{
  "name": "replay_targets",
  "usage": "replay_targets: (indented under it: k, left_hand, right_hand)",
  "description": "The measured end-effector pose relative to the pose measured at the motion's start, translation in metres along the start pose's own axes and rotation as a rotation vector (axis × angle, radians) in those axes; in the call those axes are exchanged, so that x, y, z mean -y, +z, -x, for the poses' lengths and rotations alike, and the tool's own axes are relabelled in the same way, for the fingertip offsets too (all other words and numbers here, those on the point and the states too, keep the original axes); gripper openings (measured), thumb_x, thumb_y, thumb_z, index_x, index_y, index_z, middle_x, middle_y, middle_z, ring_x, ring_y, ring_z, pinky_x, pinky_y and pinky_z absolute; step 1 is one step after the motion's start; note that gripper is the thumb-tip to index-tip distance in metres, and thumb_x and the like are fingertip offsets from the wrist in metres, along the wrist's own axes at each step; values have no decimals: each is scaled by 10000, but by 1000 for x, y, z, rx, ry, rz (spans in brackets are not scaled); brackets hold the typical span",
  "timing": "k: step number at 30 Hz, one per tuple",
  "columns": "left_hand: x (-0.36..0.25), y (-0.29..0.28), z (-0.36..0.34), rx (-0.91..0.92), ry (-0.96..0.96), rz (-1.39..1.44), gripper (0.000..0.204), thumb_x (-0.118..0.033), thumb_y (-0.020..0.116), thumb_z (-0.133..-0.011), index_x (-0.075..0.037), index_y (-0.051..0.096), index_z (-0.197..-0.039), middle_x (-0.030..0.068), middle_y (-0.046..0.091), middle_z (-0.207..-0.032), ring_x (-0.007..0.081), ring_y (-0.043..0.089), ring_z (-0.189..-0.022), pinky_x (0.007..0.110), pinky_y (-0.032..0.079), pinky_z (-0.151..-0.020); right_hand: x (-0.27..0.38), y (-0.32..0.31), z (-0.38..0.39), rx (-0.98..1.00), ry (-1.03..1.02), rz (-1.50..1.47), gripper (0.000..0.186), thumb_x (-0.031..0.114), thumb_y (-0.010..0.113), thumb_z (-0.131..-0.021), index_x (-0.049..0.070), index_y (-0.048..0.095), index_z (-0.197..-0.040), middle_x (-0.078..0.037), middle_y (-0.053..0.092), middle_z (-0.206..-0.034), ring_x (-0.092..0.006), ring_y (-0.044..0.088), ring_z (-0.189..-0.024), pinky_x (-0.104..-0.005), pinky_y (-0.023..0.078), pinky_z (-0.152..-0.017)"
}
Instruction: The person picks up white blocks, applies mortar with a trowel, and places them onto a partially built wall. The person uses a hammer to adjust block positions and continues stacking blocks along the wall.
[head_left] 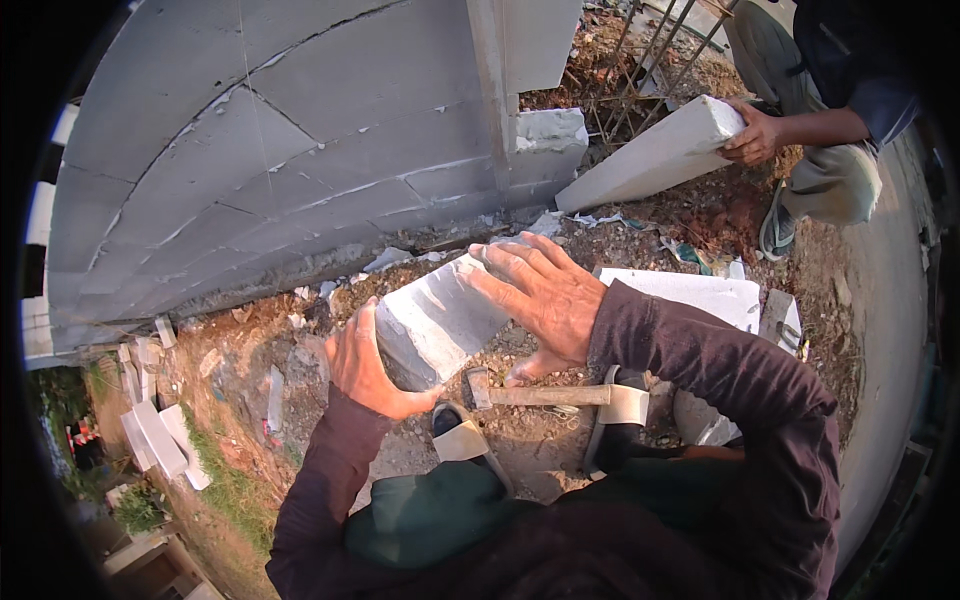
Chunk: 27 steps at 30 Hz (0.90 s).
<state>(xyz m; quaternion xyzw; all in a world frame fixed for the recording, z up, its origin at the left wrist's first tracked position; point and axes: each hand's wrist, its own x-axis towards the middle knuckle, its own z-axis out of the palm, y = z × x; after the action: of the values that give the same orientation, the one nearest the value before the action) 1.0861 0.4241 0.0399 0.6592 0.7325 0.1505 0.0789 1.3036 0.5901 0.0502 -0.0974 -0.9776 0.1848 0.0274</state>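
Observation:
A rough-edged piece of white lightweight concrete block (437, 318) is held tilted between my two hands, above the rubble in front of my feet. My left hand (368, 368) grips its broken left end, thumb below and fingers up the side. Across the block's right end lies my right hand (540, 300), fingers over the top and thumb lower down. Below the right hand, a wooden-handled hammer (540, 396) lies between my sandalled feet. Its metal head points left. The block's underside is hidden.
A grey block wall (320, 150) rises ahead. At upper right, a crouching person's hand (752, 137) holds a long block (650, 155) near steel bars (655, 50). Another white block (690, 292) lies beyond my right forearm. Several blocks (155, 440) are piled at left.

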Motion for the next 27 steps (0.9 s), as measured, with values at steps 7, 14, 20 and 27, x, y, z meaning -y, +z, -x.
replay_targets:
  k: [7,14,20,27]
  left_hand:
    - [-58,16,-93,-102,364,387,1152,-341,842,-361,29,272,-1290,218,435,-1211,367,449,-1093,459,342,-929]
    - [-62,85,-161,-4,347,498,1269,-372,850,-378,5,143,-1363,226,337,-1320,375,348,-1228,548,141,-1063]
    - [-54,203,-151,-2,-418,722,1140,-415,793,-586,44,106,-1371,250,249,-1382,385,285,-1268,452,227,-1052]
    - [-74,275,-190,343,-509,1226,1004,-414,664,-772,85,33,-1372,316,153,-1402,365,203,-1321,388,251,-1054]
  right_hand:
    - [-29,-74,12,104,37,113,1174,419,812,-481,65,162,-1393,-213,342,-1318,-352,366,-1220,-501,246,-1048]
    - [-101,-67,17,89,173,100,1137,305,808,-450,26,201,-1371,-248,381,-1224,-399,425,-1103,-464,354,-958]
    - [-185,-45,3,22,270,208,1111,256,802,-428,64,224,-1356,-222,374,-1223,-389,402,-1116,-456,331,-988]
    - [-239,-34,-28,-4,241,351,1090,237,795,-423,92,243,-1352,-186,387,-1218,-361,408,-1121,-439,321,-997]
